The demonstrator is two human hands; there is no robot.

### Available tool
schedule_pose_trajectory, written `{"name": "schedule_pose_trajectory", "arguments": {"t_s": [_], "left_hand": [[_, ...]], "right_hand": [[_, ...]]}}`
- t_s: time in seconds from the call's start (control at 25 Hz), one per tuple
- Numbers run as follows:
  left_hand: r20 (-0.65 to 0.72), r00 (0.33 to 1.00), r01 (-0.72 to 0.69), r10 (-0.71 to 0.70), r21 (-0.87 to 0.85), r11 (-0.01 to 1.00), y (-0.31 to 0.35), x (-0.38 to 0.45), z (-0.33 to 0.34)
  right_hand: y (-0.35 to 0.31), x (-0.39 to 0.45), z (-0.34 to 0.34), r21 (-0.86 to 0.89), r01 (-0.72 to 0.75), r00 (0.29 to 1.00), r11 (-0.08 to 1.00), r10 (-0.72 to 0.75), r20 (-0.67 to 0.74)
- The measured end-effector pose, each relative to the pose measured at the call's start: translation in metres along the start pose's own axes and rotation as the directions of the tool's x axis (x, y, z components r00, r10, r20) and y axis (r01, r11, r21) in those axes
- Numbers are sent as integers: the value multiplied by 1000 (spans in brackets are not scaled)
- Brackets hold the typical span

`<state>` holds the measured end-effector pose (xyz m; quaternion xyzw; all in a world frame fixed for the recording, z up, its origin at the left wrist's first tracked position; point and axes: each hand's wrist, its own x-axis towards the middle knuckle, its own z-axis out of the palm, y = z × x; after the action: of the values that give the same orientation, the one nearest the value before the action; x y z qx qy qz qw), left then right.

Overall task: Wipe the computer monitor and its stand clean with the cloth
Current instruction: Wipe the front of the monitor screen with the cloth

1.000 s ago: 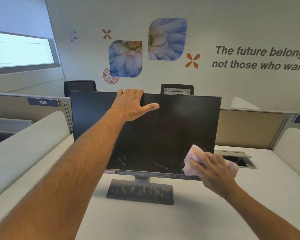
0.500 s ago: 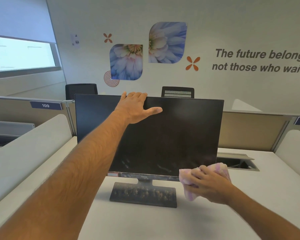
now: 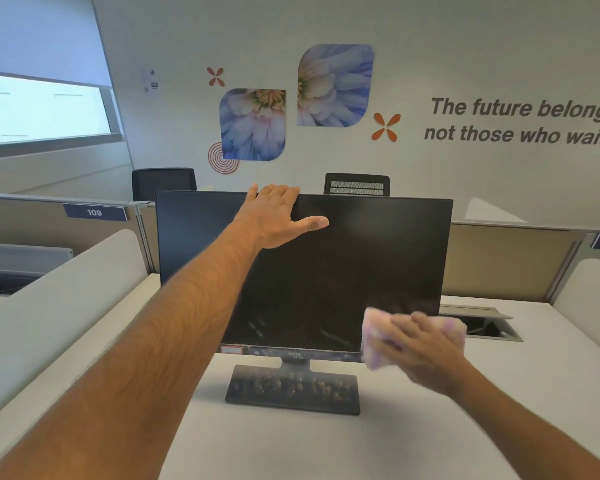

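Observation:
A black monitor (image 3: pixel 361 265) stands in the middle of the white desk, its screen dark with smudges near the bottom. Its flat dark stand (image 3: pixel 293 389) below is speckled with dust. My left hand (image 3: pixel 274 216) rests on the monitor's top edge, fingers hooked over the back and thumb stretched across the screen. My right hand (image 3: pixel 420 351) presses a pink and white cloth (image 3: pixel 374 337) against the screen's lower right corner; the hand and cloth are blurred with motion.
The white desk (image 3: pixel 326 452) stretches toward me. An open cable hatch (image 3: pixel 482 323) lies to the right behind the monitor. Low partitions (image 3: pixel 499 261) run behind, white dividers flank both sides, and two black chairs (image 3: pixel 357 185) stand beyond.
My right hand with the cloth dropped to the monitor's bottom edge, then rose back onto the lower right corner of the screen. My left hand has stayed on the top edge.

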<state>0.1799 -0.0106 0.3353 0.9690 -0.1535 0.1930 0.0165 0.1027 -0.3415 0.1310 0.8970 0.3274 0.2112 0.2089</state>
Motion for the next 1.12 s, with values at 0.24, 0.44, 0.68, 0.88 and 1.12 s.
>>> {"name": "schedule_pose_trajectory", "arguments": {"t_s": [0.24, 0.44, 0.68, 0.88, 1.12], "left_hand": [[2, 1000, -8, 8, 9, 1000, -2, -1, 1], [4, 1000, -12, 12, 13, 1000, -6, -2, 1], [5, 1000, -12, 11, 13, 1000, -10, -2, 1], [6, 1000, -7, 7, 16, 1000, -13, -4, 1], [9, 1000, 1, -1, 14, 1000, -19, -6, 0]], "right_hand": [[-26, -9, 11, -44, 215, 970, 976, -208, 127], [-27, 8, -4, 116, -166, 984, 979, 172, -41], [-29, 8, -8, -8, 65, 998, 998, -65, 12], [-39, 16, -3, -11, 77, 996, 997, -76, 41], [-31, 24, -10, 67, -123, 992, 990, 124, -11]]}}
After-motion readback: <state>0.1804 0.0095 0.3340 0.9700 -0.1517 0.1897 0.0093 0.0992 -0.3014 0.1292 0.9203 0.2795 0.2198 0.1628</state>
